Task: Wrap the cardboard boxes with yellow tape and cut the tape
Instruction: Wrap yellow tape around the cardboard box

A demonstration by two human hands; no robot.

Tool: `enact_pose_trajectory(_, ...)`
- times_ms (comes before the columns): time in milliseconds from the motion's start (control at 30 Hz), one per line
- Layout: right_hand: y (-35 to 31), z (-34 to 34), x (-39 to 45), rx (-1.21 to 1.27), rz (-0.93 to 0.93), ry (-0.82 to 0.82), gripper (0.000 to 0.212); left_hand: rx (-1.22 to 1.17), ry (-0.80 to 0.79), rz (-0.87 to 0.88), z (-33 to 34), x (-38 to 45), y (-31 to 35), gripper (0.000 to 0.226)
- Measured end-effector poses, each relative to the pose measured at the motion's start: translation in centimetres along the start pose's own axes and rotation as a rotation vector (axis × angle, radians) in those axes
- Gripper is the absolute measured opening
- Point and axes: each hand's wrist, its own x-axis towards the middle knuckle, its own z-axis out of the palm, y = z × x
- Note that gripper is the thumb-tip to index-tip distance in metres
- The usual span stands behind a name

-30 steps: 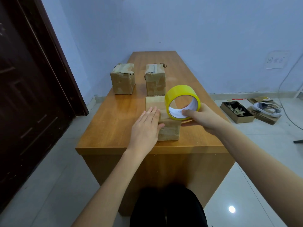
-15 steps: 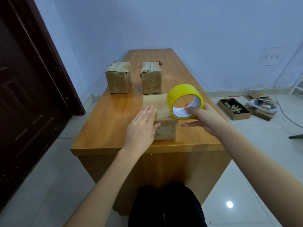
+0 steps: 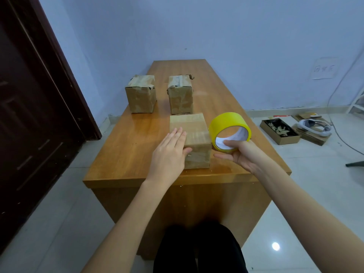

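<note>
Wall paper (image 3: 326, 68) bears marks (too blurred to read).

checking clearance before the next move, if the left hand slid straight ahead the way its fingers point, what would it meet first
The left hand already lies on the nearest cardboard box, fingers pointing away across its top. Going straight on, it would probably meet the far right box first, just behind, though depth is hard to judge.

Three cardboard boxes (image 3: 190, 138) (image 3: 140, 94) (image 3: 180, 94), one yellow tape roll (image 3: 226, 123), two hands (image 3: 169, 154) (image 3: 242, 154).

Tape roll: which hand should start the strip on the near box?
Right, probably. The right hand already grips the yellow tape roll beside the near box, while the left hand lies flat steadying it.
</note>
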Motion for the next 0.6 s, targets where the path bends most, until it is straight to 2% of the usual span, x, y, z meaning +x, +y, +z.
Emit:
enact_pose_trajectory(100,0.1,0.0,0.0,-0.037,-0.016,-0.002,0.033,0.010,-0.022,0.018,-0.3,0.0,-0.2,0.053)
enact_pose_trajectory(233,-0.2,-0.1,0.0,-0.036,-0.004,0.018,0.042,0.113,-0.034,0.026,-0.8,0.5,0.3,0.059)
enact_pose_trajectory(333,-0.1,0.1,-0.1,-0.059,0.005,-0.004,0.034,0.196,-0.005,0.088,-0.3,1.0,1.9,0.068)
enact_pose_trajectory(400,0.0,0.3,-0.2,-0.064,-0.006,-0.018,0.025,0.207,-0.033,0.155,0.7,1.1,3.2,0.060)
enact_pose_trajectory(500,0.0,0.2,-0.3,-0.075,-0.013,-0.017,0.019,0.157,0.028,0.166,2.2,1.1,3.6,0.046)
enact_pose_trajectory(600,0.0,0.4,-0.4,-0.102,-0.012,-0.026,0.015,0.089,0.091,0.166,2.4,1.1,3.4,0.049)
